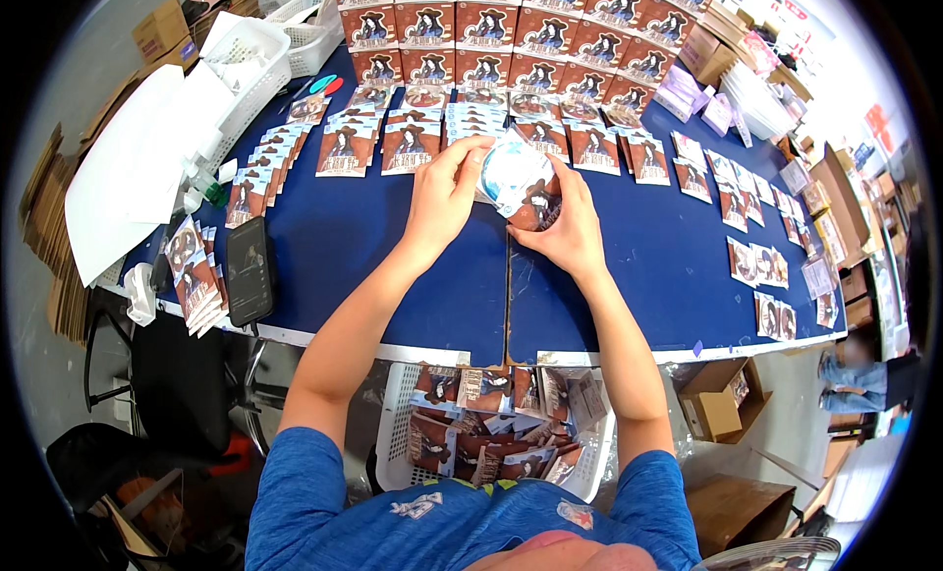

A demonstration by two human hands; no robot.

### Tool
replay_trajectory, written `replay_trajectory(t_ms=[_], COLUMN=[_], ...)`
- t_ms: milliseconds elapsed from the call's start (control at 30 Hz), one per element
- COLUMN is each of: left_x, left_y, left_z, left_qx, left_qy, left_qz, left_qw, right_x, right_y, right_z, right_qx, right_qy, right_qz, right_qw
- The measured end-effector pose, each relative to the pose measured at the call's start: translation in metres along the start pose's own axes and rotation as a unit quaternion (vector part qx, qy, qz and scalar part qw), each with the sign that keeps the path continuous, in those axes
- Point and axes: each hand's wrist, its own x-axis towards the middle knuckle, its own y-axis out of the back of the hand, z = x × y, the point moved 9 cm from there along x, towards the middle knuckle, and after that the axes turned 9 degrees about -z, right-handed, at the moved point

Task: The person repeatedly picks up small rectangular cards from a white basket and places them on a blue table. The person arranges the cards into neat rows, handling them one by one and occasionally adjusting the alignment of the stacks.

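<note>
Both hands meet over the middle of the blue table [412, 276]. My left hand [446, 195] grips the left side of a clear plastic packet [516, 169] with a round white and blue item showing in it. My right hand [571, 217] is curled around a brown printed packet [536, 206], which overlaps the clear one; whether the two are joined cannot be told. Just beyond the hands, rows of brown and light-blue printed packets [343, 147] lie in overlapping stacks.
Stacked brown printed boxes [486, 25] line the far edge. A phone [249, 272] and a green-bottomed bottle [210, 184] are at left. More small packets [766, 261] lie at right. Below the near edge, a white basket [390, 431] holds packets. A person [858, 387] is at far right.
</note>
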Motion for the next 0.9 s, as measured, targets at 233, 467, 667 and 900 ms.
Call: replay_trajectory(t_ms=[233, 467, 667, 900], left_x=[0.003, -0.010, -0.012, -0.020], left_y=[-0.012, -0.016, -0.031, -0.038], left_z=[-0.006, 0.036, 0.044, 0.042], left_qx=[0.002, 0.083, 0.142, 0.151], left_qy=[-0.068, -0.099, -0.127, -0.134], left_qz=[-0.028, 0.024, -0.004, -0.004], left_qw=[0.997, 0.991, 0.982, 0.979], right_x=[-0.005, -0.004, -0.007, -0.007], right_y=[0.015, 0.021, 0.018, 0.007], right_z=[0.010, 0.006, -0.002, 0.003], right_qx=[0.035, 0.083, 0.074, 0.085], right_qy=[0.023, 0.017, 0.056, 0.033], right_qz=[0.100, 0.096, 0.075, 0.046], right_qw=[0.994, 0.992, 0.993, 0.995])
